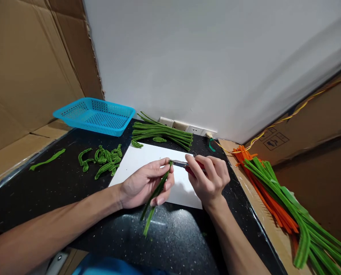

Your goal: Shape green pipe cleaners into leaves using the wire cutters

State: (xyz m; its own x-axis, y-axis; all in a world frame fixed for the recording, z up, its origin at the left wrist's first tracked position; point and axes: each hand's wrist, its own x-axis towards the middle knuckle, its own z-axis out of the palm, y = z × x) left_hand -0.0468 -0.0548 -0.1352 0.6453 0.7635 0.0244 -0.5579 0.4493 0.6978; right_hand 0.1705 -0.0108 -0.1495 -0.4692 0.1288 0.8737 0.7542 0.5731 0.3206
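Observation:
Green pipe cleaners (159, 188) are pinched in my left hand (150, 181), their two loose ends hanging down toward me. My right hand (209, 177) is closed around pliers (180, 164) with red handles, mostly hidden by the fingers. The jaws of the pliers meet the top of the pipe cleaners at my left fingertips. Both hands are above a white sheet (187, 191) on the black speckled counter. Behind them lies a bundle of straight green pipe cleaners (161, 131), with small coiled leaf shapes (159, 139) beside it.
A pile of shaped green pieces (107, 158) lies left of the sheet, with a single flat green strip (47, 159) farther left. The blue basket (101, 116) stands at the back left. Orange pipe cleaners (269, 202) and green ones (287, 202) lie along the right edge.

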